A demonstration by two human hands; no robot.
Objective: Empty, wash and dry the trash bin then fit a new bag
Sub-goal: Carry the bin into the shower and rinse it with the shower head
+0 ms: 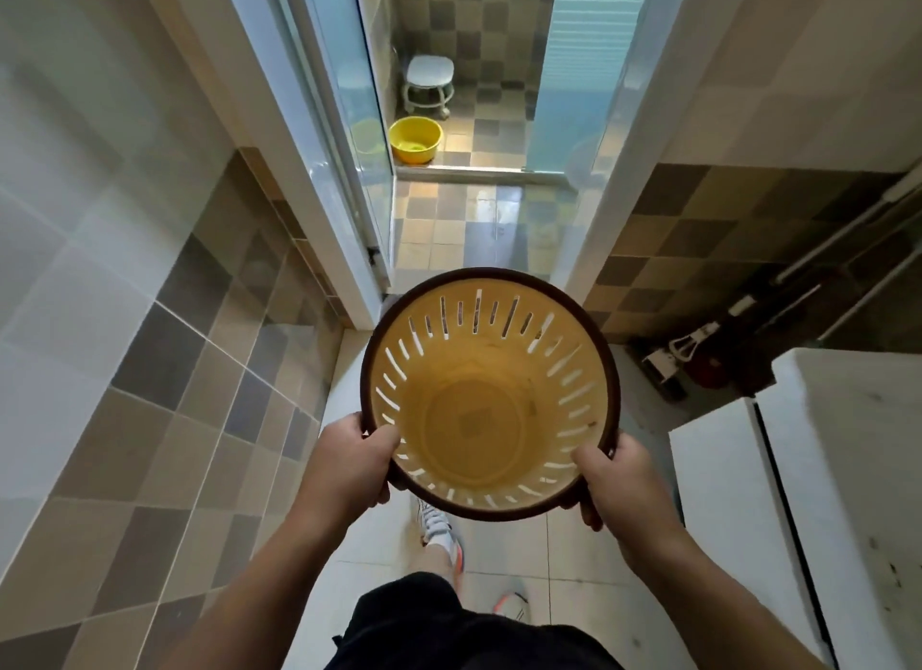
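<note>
Both hands, left hand [356, 462] and right hand [616, 485], grasp the near rim of an empty, slotted plastic trash bin [491, 395], which looks light, stiff and easiest held by its dark rim.

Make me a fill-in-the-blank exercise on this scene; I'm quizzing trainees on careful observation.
1. The trash bin is held at its rim by ____ hands: the left hand and the right hand.
2. Inside, the trash bin holds no ____.
3. Past the doorway, a ____ basin sits on the tiled floor.
4. Behind the basin stands a white ____.

Missing words: both; bag; yellow; stool
</note>
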